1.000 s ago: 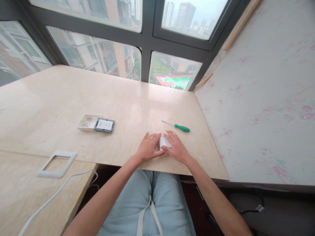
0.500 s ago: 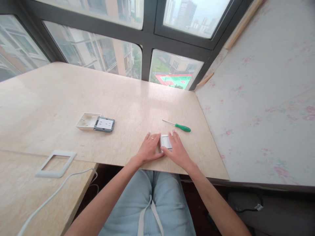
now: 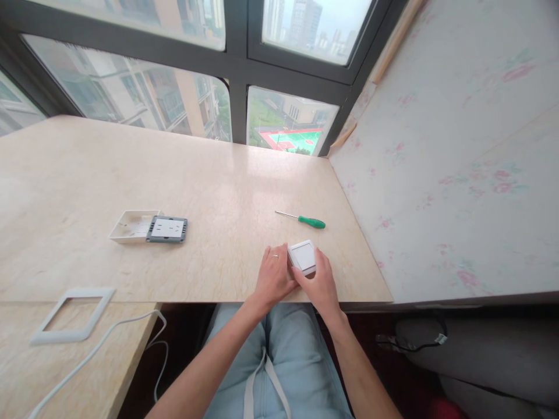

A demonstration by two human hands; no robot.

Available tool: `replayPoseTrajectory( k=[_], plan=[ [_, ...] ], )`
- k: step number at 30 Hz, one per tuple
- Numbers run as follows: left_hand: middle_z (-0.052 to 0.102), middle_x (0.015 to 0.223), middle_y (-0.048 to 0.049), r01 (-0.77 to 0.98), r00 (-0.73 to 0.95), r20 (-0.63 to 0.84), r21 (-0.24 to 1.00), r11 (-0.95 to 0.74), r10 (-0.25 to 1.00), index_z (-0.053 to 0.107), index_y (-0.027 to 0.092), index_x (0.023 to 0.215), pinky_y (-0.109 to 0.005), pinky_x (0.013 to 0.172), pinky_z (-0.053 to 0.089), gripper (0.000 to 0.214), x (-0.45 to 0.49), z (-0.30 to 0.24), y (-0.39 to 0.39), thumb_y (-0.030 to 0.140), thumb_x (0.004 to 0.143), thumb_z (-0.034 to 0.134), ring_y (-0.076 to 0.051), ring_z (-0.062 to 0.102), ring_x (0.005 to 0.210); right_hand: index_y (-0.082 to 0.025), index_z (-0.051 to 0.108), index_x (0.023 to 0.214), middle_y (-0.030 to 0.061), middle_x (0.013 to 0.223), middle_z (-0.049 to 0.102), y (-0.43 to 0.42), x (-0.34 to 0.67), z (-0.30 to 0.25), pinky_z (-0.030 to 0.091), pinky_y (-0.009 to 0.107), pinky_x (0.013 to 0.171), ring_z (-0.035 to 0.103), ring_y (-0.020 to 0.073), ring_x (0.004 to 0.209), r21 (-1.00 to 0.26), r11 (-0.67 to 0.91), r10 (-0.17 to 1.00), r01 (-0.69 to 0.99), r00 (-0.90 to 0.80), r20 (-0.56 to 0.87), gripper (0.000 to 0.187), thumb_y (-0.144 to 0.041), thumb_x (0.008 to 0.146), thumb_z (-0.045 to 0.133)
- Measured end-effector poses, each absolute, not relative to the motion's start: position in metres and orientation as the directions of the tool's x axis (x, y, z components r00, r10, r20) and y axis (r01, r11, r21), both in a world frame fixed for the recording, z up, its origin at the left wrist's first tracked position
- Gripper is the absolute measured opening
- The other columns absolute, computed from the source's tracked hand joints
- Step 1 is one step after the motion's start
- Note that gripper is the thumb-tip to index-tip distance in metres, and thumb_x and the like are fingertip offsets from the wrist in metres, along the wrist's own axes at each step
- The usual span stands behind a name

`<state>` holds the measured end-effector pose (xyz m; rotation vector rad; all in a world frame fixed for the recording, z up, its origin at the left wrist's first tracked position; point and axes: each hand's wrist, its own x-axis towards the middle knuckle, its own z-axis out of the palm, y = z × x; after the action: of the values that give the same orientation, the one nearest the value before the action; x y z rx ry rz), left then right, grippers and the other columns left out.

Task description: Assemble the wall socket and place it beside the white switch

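A white square wall switch (image 3: 304, 256) sits between my two hands near the front edge of the counter. My left hand (image 3: 274, 273) grips its left side, a ring on one finger. Around its right side and front corner close the fingers and thumb of my right hand (image 3: 319, 282). The switch looks slightly turned, its flat face upward; its underside is hidden. Beyond it lies a screwdriver (image 3: 311, 222) with a green handle, its shaft pointing left.
Farther left, a grey-framed socket module (image 3: 168, 229) leans on an open white box (image 3: 126, 227). A white frame (image 3: 72, 336) lies at the lower left beside a white cable (image 3: 105, 336). A papered wall (image 3: 458, 203) bounds the right, windows the back.
My right hand has slid from lying over the switch's face to its right side, uncovering the face. The switch has turned a little. The view has shifted right.
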<state>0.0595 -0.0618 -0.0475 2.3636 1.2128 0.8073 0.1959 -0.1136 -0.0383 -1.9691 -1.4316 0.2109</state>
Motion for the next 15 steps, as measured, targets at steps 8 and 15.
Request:
replayPoseTrajectory(
  k=[8,15],
  plan=[
    [0.055,0.133,-0.0214,0.564,0.547,0.287,0.568,-0.6,0.786,0.031,0.008,0.143,-0.052,0.117,0.027,0.081,0.107,-0.045,-0.071,0.028,0.074,0.068,-0.031,0.051,0.128,-0.009,0.045,0.138,0.0219,0.132,0.056,-0.131,0.24,-0.032,0.044,0.049,0.105,0.052,0.0358,0.125,-0.601,-0.317,0.847,0.734,0.504,0.17,0.081,-0.047,0.071,0.07],
    [0.048,0.143,-0.0236,0.467,0.681,0.229,0.597,-0.653,0.696,0.025,0.006,0.144,-0.052,0.119,0.022,0.083,0.157,-0.041,-0.071,0.032,0.077,0.069,-0.033,0.041,0.138,-0.012,0.05,0.13,0.0199,0.121,0.063,-0.133,0.29,-0.028,0.048,0.046,0.094,0.059,0.0349,0.114,-0.498,-0.429,0.782,0.754,0.586,0.214,0.069,-0.046,0.072,0.068]
  ],
)
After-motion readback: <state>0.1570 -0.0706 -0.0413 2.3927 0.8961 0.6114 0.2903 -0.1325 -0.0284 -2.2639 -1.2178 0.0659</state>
